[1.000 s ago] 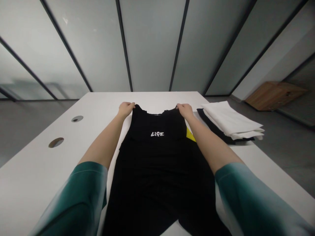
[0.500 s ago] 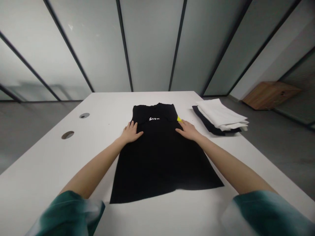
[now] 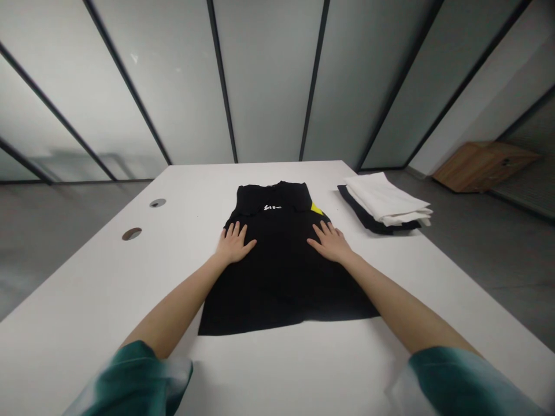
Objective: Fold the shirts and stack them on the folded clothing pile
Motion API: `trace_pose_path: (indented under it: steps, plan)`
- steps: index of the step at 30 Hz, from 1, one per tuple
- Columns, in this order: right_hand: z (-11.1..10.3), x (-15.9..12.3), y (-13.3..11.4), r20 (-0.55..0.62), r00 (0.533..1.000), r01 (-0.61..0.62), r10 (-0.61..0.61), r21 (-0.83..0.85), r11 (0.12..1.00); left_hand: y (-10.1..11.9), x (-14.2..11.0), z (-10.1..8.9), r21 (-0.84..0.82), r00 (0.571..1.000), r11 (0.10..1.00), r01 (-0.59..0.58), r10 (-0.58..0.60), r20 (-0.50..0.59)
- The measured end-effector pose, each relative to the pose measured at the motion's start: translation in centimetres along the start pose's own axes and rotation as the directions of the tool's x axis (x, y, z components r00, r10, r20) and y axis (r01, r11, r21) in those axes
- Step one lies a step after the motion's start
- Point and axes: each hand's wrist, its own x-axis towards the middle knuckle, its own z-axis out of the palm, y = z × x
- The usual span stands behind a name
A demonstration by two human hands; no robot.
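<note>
A black sleeveless garment (image 3: 281,283) lies flat on the white table (image 3: 104,289), with small white lettering across its chest (image 3: 272,207). My left hand (image 3: 234,244) rests palm down on its left side, fingers spread. My right hand (image 3: 330,242) presses on the right side the same way. Neither hand grips the cloth. A yellow patch (image 3: 317,208) shows at the garment's right armhole, its source partly hidden by the black cloth.
To the right on the table, folded white cloth (image 3: 384,199) sits on dark cloth (image 3: 362,212). Two round holes (image 3: 132,233) (image 3: 158,203) pierce the tabletop's left part. A wooden box (image 3: 483,166) stands on the grey floor beyond the table.
Both hands have let go of the garment's shoulders and now lie flat on its middle. The garment is spread flat, and the view has drawn back from the table.
</note>
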Motion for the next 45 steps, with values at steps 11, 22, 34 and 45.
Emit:
trace_pose_path:
  steps: [11, 22, 34, 45]
  plan:
    - [-0.1, 0.2, -0.5, -0.016, 1.0, -0.01, 0.01, 0.01, 1.0, -0.5, 0.3, -0.3, 0.022, 0.999, 0.999, -0.034, 0.034, -0.011]
    - [0.0, -1.3, -0.8, -0.023, 1.0, -0.02, 0.021, 0.019, 1.0, -0.8, -1.6, -0.1, 0.0, 0.999, 0.999, -0.05, 0.05, -0.018]
    - [-2.1, -5.0, 4.6, -0.16, 0.974, -0.141, 0.159, 0.123, 0.982, -5.2, -5.3, -3.0, -0.05, 0.973, 0.981, 0.188, -0.193, -0.125]
    - [-1.2, -13.9, 2.1, 0.017, 0.997, -0.076, 0.074, 0.265, 0.961, -2.5, -12.8, -2.7, -0.468, 0.998, 0.883, 0.032, -0.001, 0.065]
